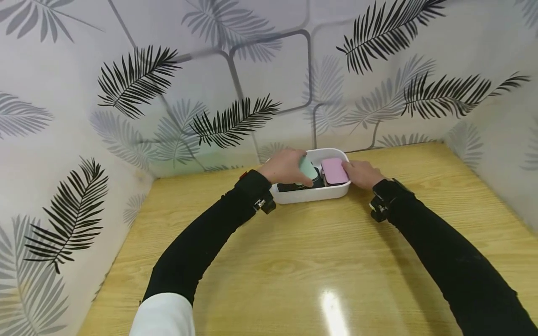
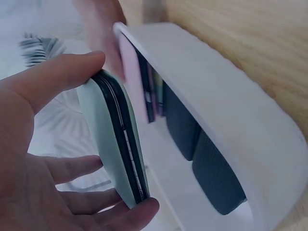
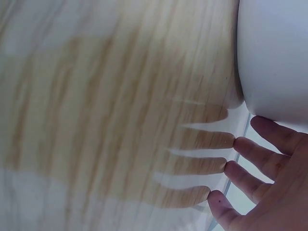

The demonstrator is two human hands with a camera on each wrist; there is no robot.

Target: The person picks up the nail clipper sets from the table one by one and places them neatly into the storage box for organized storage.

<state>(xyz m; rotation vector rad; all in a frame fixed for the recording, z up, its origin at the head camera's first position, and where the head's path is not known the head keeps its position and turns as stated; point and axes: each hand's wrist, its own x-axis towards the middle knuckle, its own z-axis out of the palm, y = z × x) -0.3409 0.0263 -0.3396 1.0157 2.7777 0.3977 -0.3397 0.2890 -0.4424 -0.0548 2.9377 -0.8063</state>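
My left hand (image 1: 287, 168) grips a slim mint-green case (image 1: 308, 168) with rounded corners, above the left part of a white bin (image 1: 313, 195). In the left wrist view the thumb presses one end of the green case (image 2: 108, 139) and fingertips hold its other end; a black seam runs along its edge. At the bin's right end, my right hand (image 1: 363, 174) holds the wall, its thumb over the rim by a pink case (image 1: 334, 171). Its fingers (image 3: 262, 161) spread low beside the bin's outer wall in the right wrist view, where the thumb is hidden.
Dark, textured flat items (image 2: 216, 173) stand in the bin beside the pink case. The bin sits on a wood-grain table (image 1: 302, 252) near its back edge. A wall covering with leaf prints (image 1: 239, 121) rises behind and at both sides.
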